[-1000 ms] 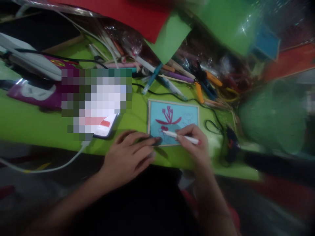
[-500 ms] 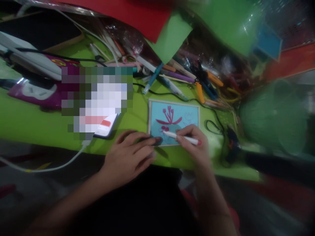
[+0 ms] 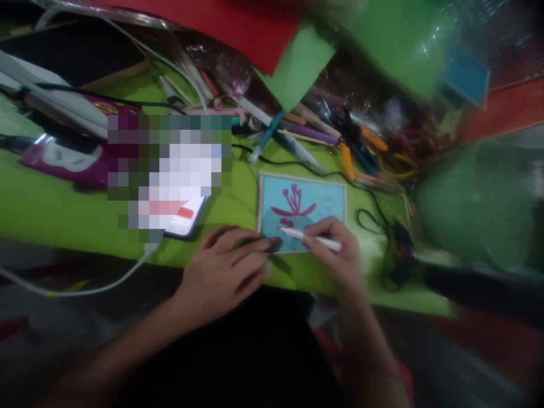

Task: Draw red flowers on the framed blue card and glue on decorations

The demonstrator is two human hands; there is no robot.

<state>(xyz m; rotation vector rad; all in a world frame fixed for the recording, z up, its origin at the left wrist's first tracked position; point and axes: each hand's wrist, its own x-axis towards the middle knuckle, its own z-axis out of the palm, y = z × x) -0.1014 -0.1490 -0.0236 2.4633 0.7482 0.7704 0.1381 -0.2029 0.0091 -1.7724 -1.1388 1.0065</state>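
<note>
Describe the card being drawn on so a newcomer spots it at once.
On the lime-green table, look at the near edge, below the heap of pens. The card lies between the left hand, pressing its corner, and the right hand, holding a white pen. It alone is light blue with red flowers.

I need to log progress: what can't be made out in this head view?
All in the head view:
- Pale blue framed card: near-left corner hidden under the left hand.
- Thin white pen in the right hand: tip too blurred to tell whether it touches the card.
- White phone: screen covered by a pixelated patch.
- Big green rounded object: blurred.
</note>
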